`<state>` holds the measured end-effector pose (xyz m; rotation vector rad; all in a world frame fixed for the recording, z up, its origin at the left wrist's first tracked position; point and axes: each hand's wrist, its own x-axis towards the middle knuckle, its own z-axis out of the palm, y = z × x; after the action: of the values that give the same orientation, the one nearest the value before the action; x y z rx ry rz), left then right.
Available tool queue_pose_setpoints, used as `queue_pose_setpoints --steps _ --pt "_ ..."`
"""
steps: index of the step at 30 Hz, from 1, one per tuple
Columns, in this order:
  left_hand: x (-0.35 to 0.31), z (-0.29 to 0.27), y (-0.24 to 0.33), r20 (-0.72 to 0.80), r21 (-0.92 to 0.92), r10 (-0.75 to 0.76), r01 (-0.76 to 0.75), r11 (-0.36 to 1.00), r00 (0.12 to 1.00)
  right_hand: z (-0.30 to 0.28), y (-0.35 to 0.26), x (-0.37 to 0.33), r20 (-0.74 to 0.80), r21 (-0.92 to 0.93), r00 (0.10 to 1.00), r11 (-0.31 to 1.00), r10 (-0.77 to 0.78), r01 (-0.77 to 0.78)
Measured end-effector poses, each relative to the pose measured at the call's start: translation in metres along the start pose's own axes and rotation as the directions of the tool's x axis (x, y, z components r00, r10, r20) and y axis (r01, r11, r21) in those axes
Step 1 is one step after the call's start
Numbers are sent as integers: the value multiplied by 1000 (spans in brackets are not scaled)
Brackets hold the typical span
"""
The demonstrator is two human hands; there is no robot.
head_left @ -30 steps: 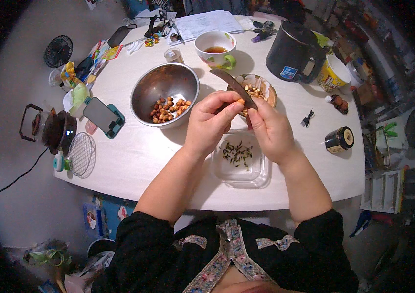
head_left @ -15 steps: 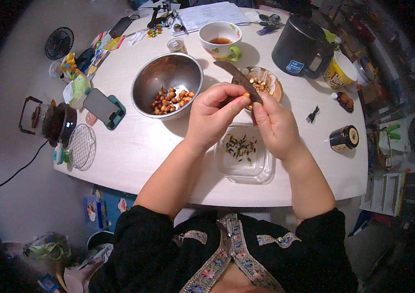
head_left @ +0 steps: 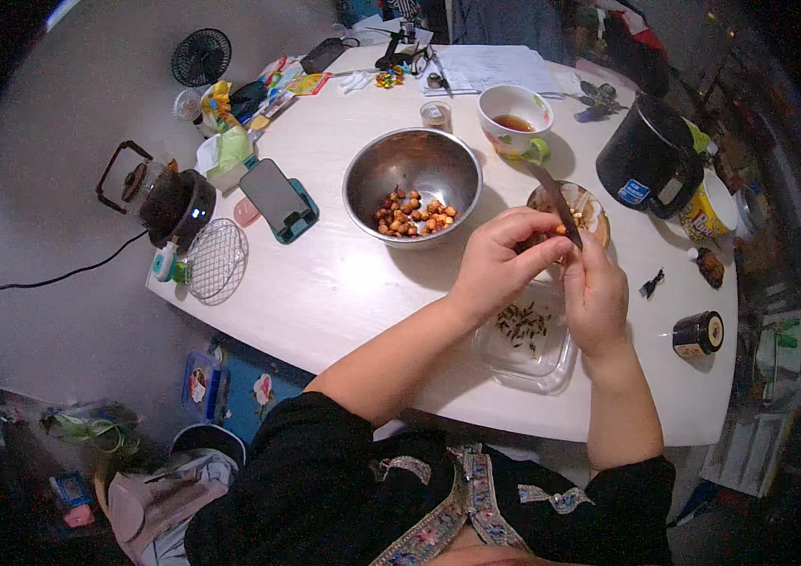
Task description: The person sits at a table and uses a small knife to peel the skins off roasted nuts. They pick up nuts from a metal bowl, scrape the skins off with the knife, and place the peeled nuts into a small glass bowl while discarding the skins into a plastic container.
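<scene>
Right hand (head_left: pixel 596 294) grips a dark knife (head_left: pixel 553 200); left hand (head_left: pixel 504 259) pinches a small nut, both above a clear dish (head_left: pixel 551 363) on the desk (head_left: pixel 325 283)

Left of my steel bowl lies a phone (head_left: pixel 277 194), its dark screen blank, on a teal case. Far right, the black pot (head_left: pixel 650 156) wears a small blue-and-white label, and beside it stands a yellow tub (head_left: pixel 710 213) with a white lid. Near my right elbow sits a small dark jar (head_left: pixel 698 334) with a pale label. Bright sweet wrappers (head_left: pixel 298 83) litter the far left edge
</scene>
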<state>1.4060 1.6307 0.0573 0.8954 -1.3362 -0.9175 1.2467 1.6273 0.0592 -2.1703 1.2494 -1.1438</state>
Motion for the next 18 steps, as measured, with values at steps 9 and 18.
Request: queue_pose_setpoints --steps 9,18 --pt "1 -2 -7 32 -294 -342 336 895 939 -1 -7 4 -70 -254 976 950 -204 181" --pt "-2 6 -12 -31 -275 -226 209 938 974 5 -4 4 -100 -179 981 973 -166 146"
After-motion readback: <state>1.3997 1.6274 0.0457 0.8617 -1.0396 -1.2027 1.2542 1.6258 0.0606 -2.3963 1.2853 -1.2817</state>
